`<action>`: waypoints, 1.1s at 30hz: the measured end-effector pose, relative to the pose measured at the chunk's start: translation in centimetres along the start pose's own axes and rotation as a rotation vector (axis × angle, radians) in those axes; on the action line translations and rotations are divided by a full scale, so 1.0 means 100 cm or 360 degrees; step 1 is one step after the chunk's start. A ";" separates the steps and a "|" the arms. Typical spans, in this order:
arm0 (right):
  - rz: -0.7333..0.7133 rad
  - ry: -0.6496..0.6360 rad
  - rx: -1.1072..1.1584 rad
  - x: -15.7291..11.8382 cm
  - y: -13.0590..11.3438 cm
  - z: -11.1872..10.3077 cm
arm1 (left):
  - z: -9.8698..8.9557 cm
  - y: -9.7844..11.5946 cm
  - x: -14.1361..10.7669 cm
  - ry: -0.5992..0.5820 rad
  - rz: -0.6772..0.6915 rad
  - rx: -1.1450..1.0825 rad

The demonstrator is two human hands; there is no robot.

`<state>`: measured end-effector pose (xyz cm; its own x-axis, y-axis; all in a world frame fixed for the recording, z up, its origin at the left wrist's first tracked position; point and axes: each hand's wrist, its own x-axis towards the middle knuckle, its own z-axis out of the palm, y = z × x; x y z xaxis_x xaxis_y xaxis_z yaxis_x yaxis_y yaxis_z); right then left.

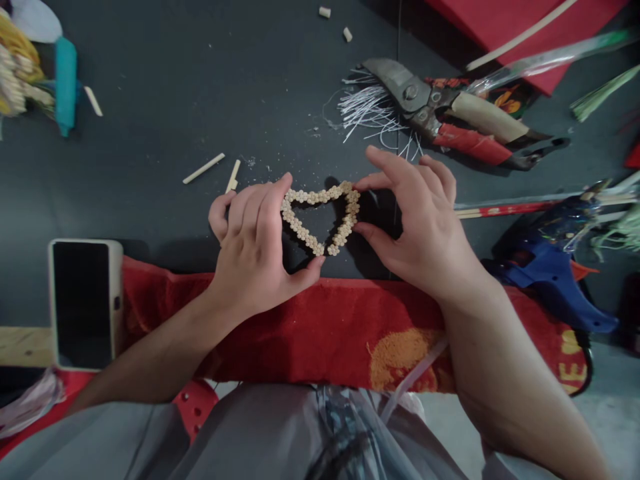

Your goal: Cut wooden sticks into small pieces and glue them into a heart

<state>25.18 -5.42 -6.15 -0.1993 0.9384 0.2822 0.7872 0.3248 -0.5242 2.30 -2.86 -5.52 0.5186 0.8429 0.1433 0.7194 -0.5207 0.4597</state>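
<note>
A heart-shaped ring (316, 198) of pale, flower-like clusters is between my hands, just above or on the dark table. At its lower point the two ends show a small gap. My left hand (253, 227) grips its left side, fingers bent along the edge and thumb at the lower point. On the other side, my right hand (413, 207) has its forefinger against the upper right lobe and its thumb against the right edge lower down. The remaining right fingers are raised off the ring. Thin pale sticks (204, 168) lie beyond my left hand.
Pruning shears (425, 110) lie at upper right beside a bunch of white wires (367, 107). A blue glue gun (565, 273) rests at right. A phone (83, 303) lies at left, near a red towel (325, 327) along the table's front edge. A teal tool (65, 87) is upper left.
</note>
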 end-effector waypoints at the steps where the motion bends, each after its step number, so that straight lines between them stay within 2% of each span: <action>1: -0.0002 0.0005 0.0000 0.000 0.000 0.000 | 0.000 0.000 0.000 0.0002 0.0000 0.0005; 13: 0.0026 -0.0061 -0.0063 0.002 -0.003 -0.004 | -0.001 0.003 0.000 0.0048 0.0024 0.0099; 20: 0.0045 -0.0070 -0.0074 0.002 -0.004 -0.004 | -0.002 0.003 0.002 -0.0021 -0.0040 0.0043; 33: 0.0038 -0.0056 -0.0016 0.003 -0.003 -0.005 | 0.001 -0.001 -0.002 0.0047 0.0059 0.0047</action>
<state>25.16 -5.35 -5.48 -0.2007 0.9495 0.2413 0.7977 0.3014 -0.5223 2.17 -2.95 -5.73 0.5313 0.8265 0.1859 0.7137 -0.5549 0.4274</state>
